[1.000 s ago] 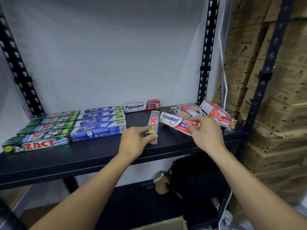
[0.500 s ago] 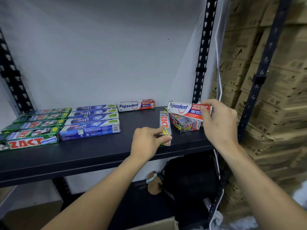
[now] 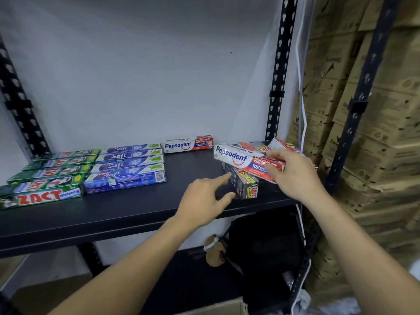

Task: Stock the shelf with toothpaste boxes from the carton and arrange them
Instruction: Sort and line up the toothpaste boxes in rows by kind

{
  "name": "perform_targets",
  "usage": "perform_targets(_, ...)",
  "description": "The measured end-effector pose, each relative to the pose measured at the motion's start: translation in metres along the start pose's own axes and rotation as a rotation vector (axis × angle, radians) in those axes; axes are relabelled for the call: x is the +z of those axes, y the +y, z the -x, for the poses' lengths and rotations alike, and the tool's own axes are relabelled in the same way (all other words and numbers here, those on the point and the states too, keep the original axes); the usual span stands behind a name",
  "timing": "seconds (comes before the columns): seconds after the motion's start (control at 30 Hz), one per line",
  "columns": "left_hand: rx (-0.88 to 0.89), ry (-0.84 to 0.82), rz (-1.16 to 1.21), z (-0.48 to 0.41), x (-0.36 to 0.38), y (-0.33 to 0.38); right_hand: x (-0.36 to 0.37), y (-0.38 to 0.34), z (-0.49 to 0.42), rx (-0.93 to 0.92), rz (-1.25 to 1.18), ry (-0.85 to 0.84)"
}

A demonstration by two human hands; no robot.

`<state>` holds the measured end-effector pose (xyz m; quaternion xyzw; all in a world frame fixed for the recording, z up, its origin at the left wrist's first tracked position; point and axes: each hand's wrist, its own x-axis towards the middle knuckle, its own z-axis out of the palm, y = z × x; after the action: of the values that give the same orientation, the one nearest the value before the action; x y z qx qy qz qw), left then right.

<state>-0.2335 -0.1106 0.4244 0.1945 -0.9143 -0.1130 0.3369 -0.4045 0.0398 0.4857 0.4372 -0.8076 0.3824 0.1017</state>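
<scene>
Brown cardboard boxes (image 3: 386, 137) stand stacked high along the right, with a white cable (image 3: 301, 105) hanging down in front of them. Lower down sits a black bag (image 3: 263, 244), a small brown plush toy (image 3: 214, 255) just beside it, and a pale wall (image 3: 136, 64) runs behind.

Pepsodent box (image 3: 245, 162), white and red, intact, pinched in right grip (image 3: 295, 176), tilted with its left end higher, off the shelf (image 3: 136, 208). Directly under it a grey ZACT Smokers box (image 3: 244, 186) lies flat, end flap facing the camera; left grip (image 3: 202, 198) points its index finger at the box's left side, contact unclear. Loose heap of red-white boxes (image 3: 256, 146) just behind right grip, unsorted. Second Pepsodent box (image 3: 188, 144) on its long edge at the back wall, left of both grips. Further left a neat row of blue Safi boxes (image 3: 127, 165), then green ZACT boxes (image 3: 45, 178), side by side, touching. Carton (image 3: 218, 308) corner far below the grips.
</scene>
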Motion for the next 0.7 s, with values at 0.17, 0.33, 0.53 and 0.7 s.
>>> perform_targets(0.17,-0.087,0.032,-0.325,0.005,-0.047,-0.065,0.003,-0.004,-0.019,-0.068,0.124,-0.099)
perform_targets(0.33,-0.217,0.092,-0.499,0.014,-0.084,-0.116,0.018,-0.014,-0.041,-0.084,0.189,-0.134)
perform_targets(0.53,-0.359,-0.008,-0.595,0.024,-0.1,-0.153,0.051,-0.032,-0.078,-0.128,0.188,-0.135)
perform_targets(0.7,-0.377,-0.006,-0.542,0.025,-0.094,-0.158,0.091,-0.047,-0.118,-0.198,0.282,-0.186)
